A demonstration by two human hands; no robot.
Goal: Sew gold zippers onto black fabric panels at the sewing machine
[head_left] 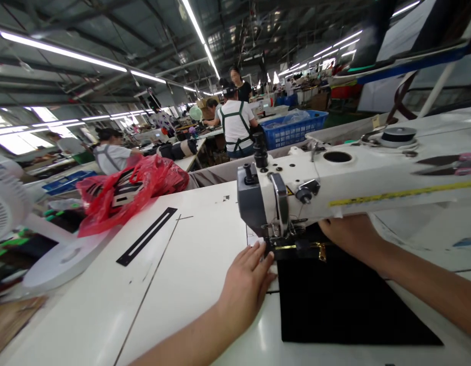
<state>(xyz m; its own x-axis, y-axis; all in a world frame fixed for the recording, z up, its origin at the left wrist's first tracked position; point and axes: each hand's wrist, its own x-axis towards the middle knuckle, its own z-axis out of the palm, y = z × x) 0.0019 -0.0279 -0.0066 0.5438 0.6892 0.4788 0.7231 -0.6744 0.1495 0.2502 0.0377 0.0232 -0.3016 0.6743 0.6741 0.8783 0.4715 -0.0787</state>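
A black fabric panel [334, 305] lies under the head of a white sewing machine [281, 203]. Along the panel's far edge runs a gold-toothed zipper [284, 247], with a gold zipper pull [322, 251] toward its right end. My left hand [248, 277] rests at the left end of the zipper, fingers stretched out close to the presser foot area. Beneath the machine arm, my right hand [344, 231] reaches to the black fabric behind the zipper; its fingertips are mostly hidden, so its grip does not show.
On the white table lies a black slotted strip [147, 236]. A red plastic bag [132, 188] of dark pieces and a white fan [48, 229] stand left. Scissors [448, 165] and yellow measuring tape [403, 193] are on the machine arm. Behind are a blue crate [292, 129] and several people.
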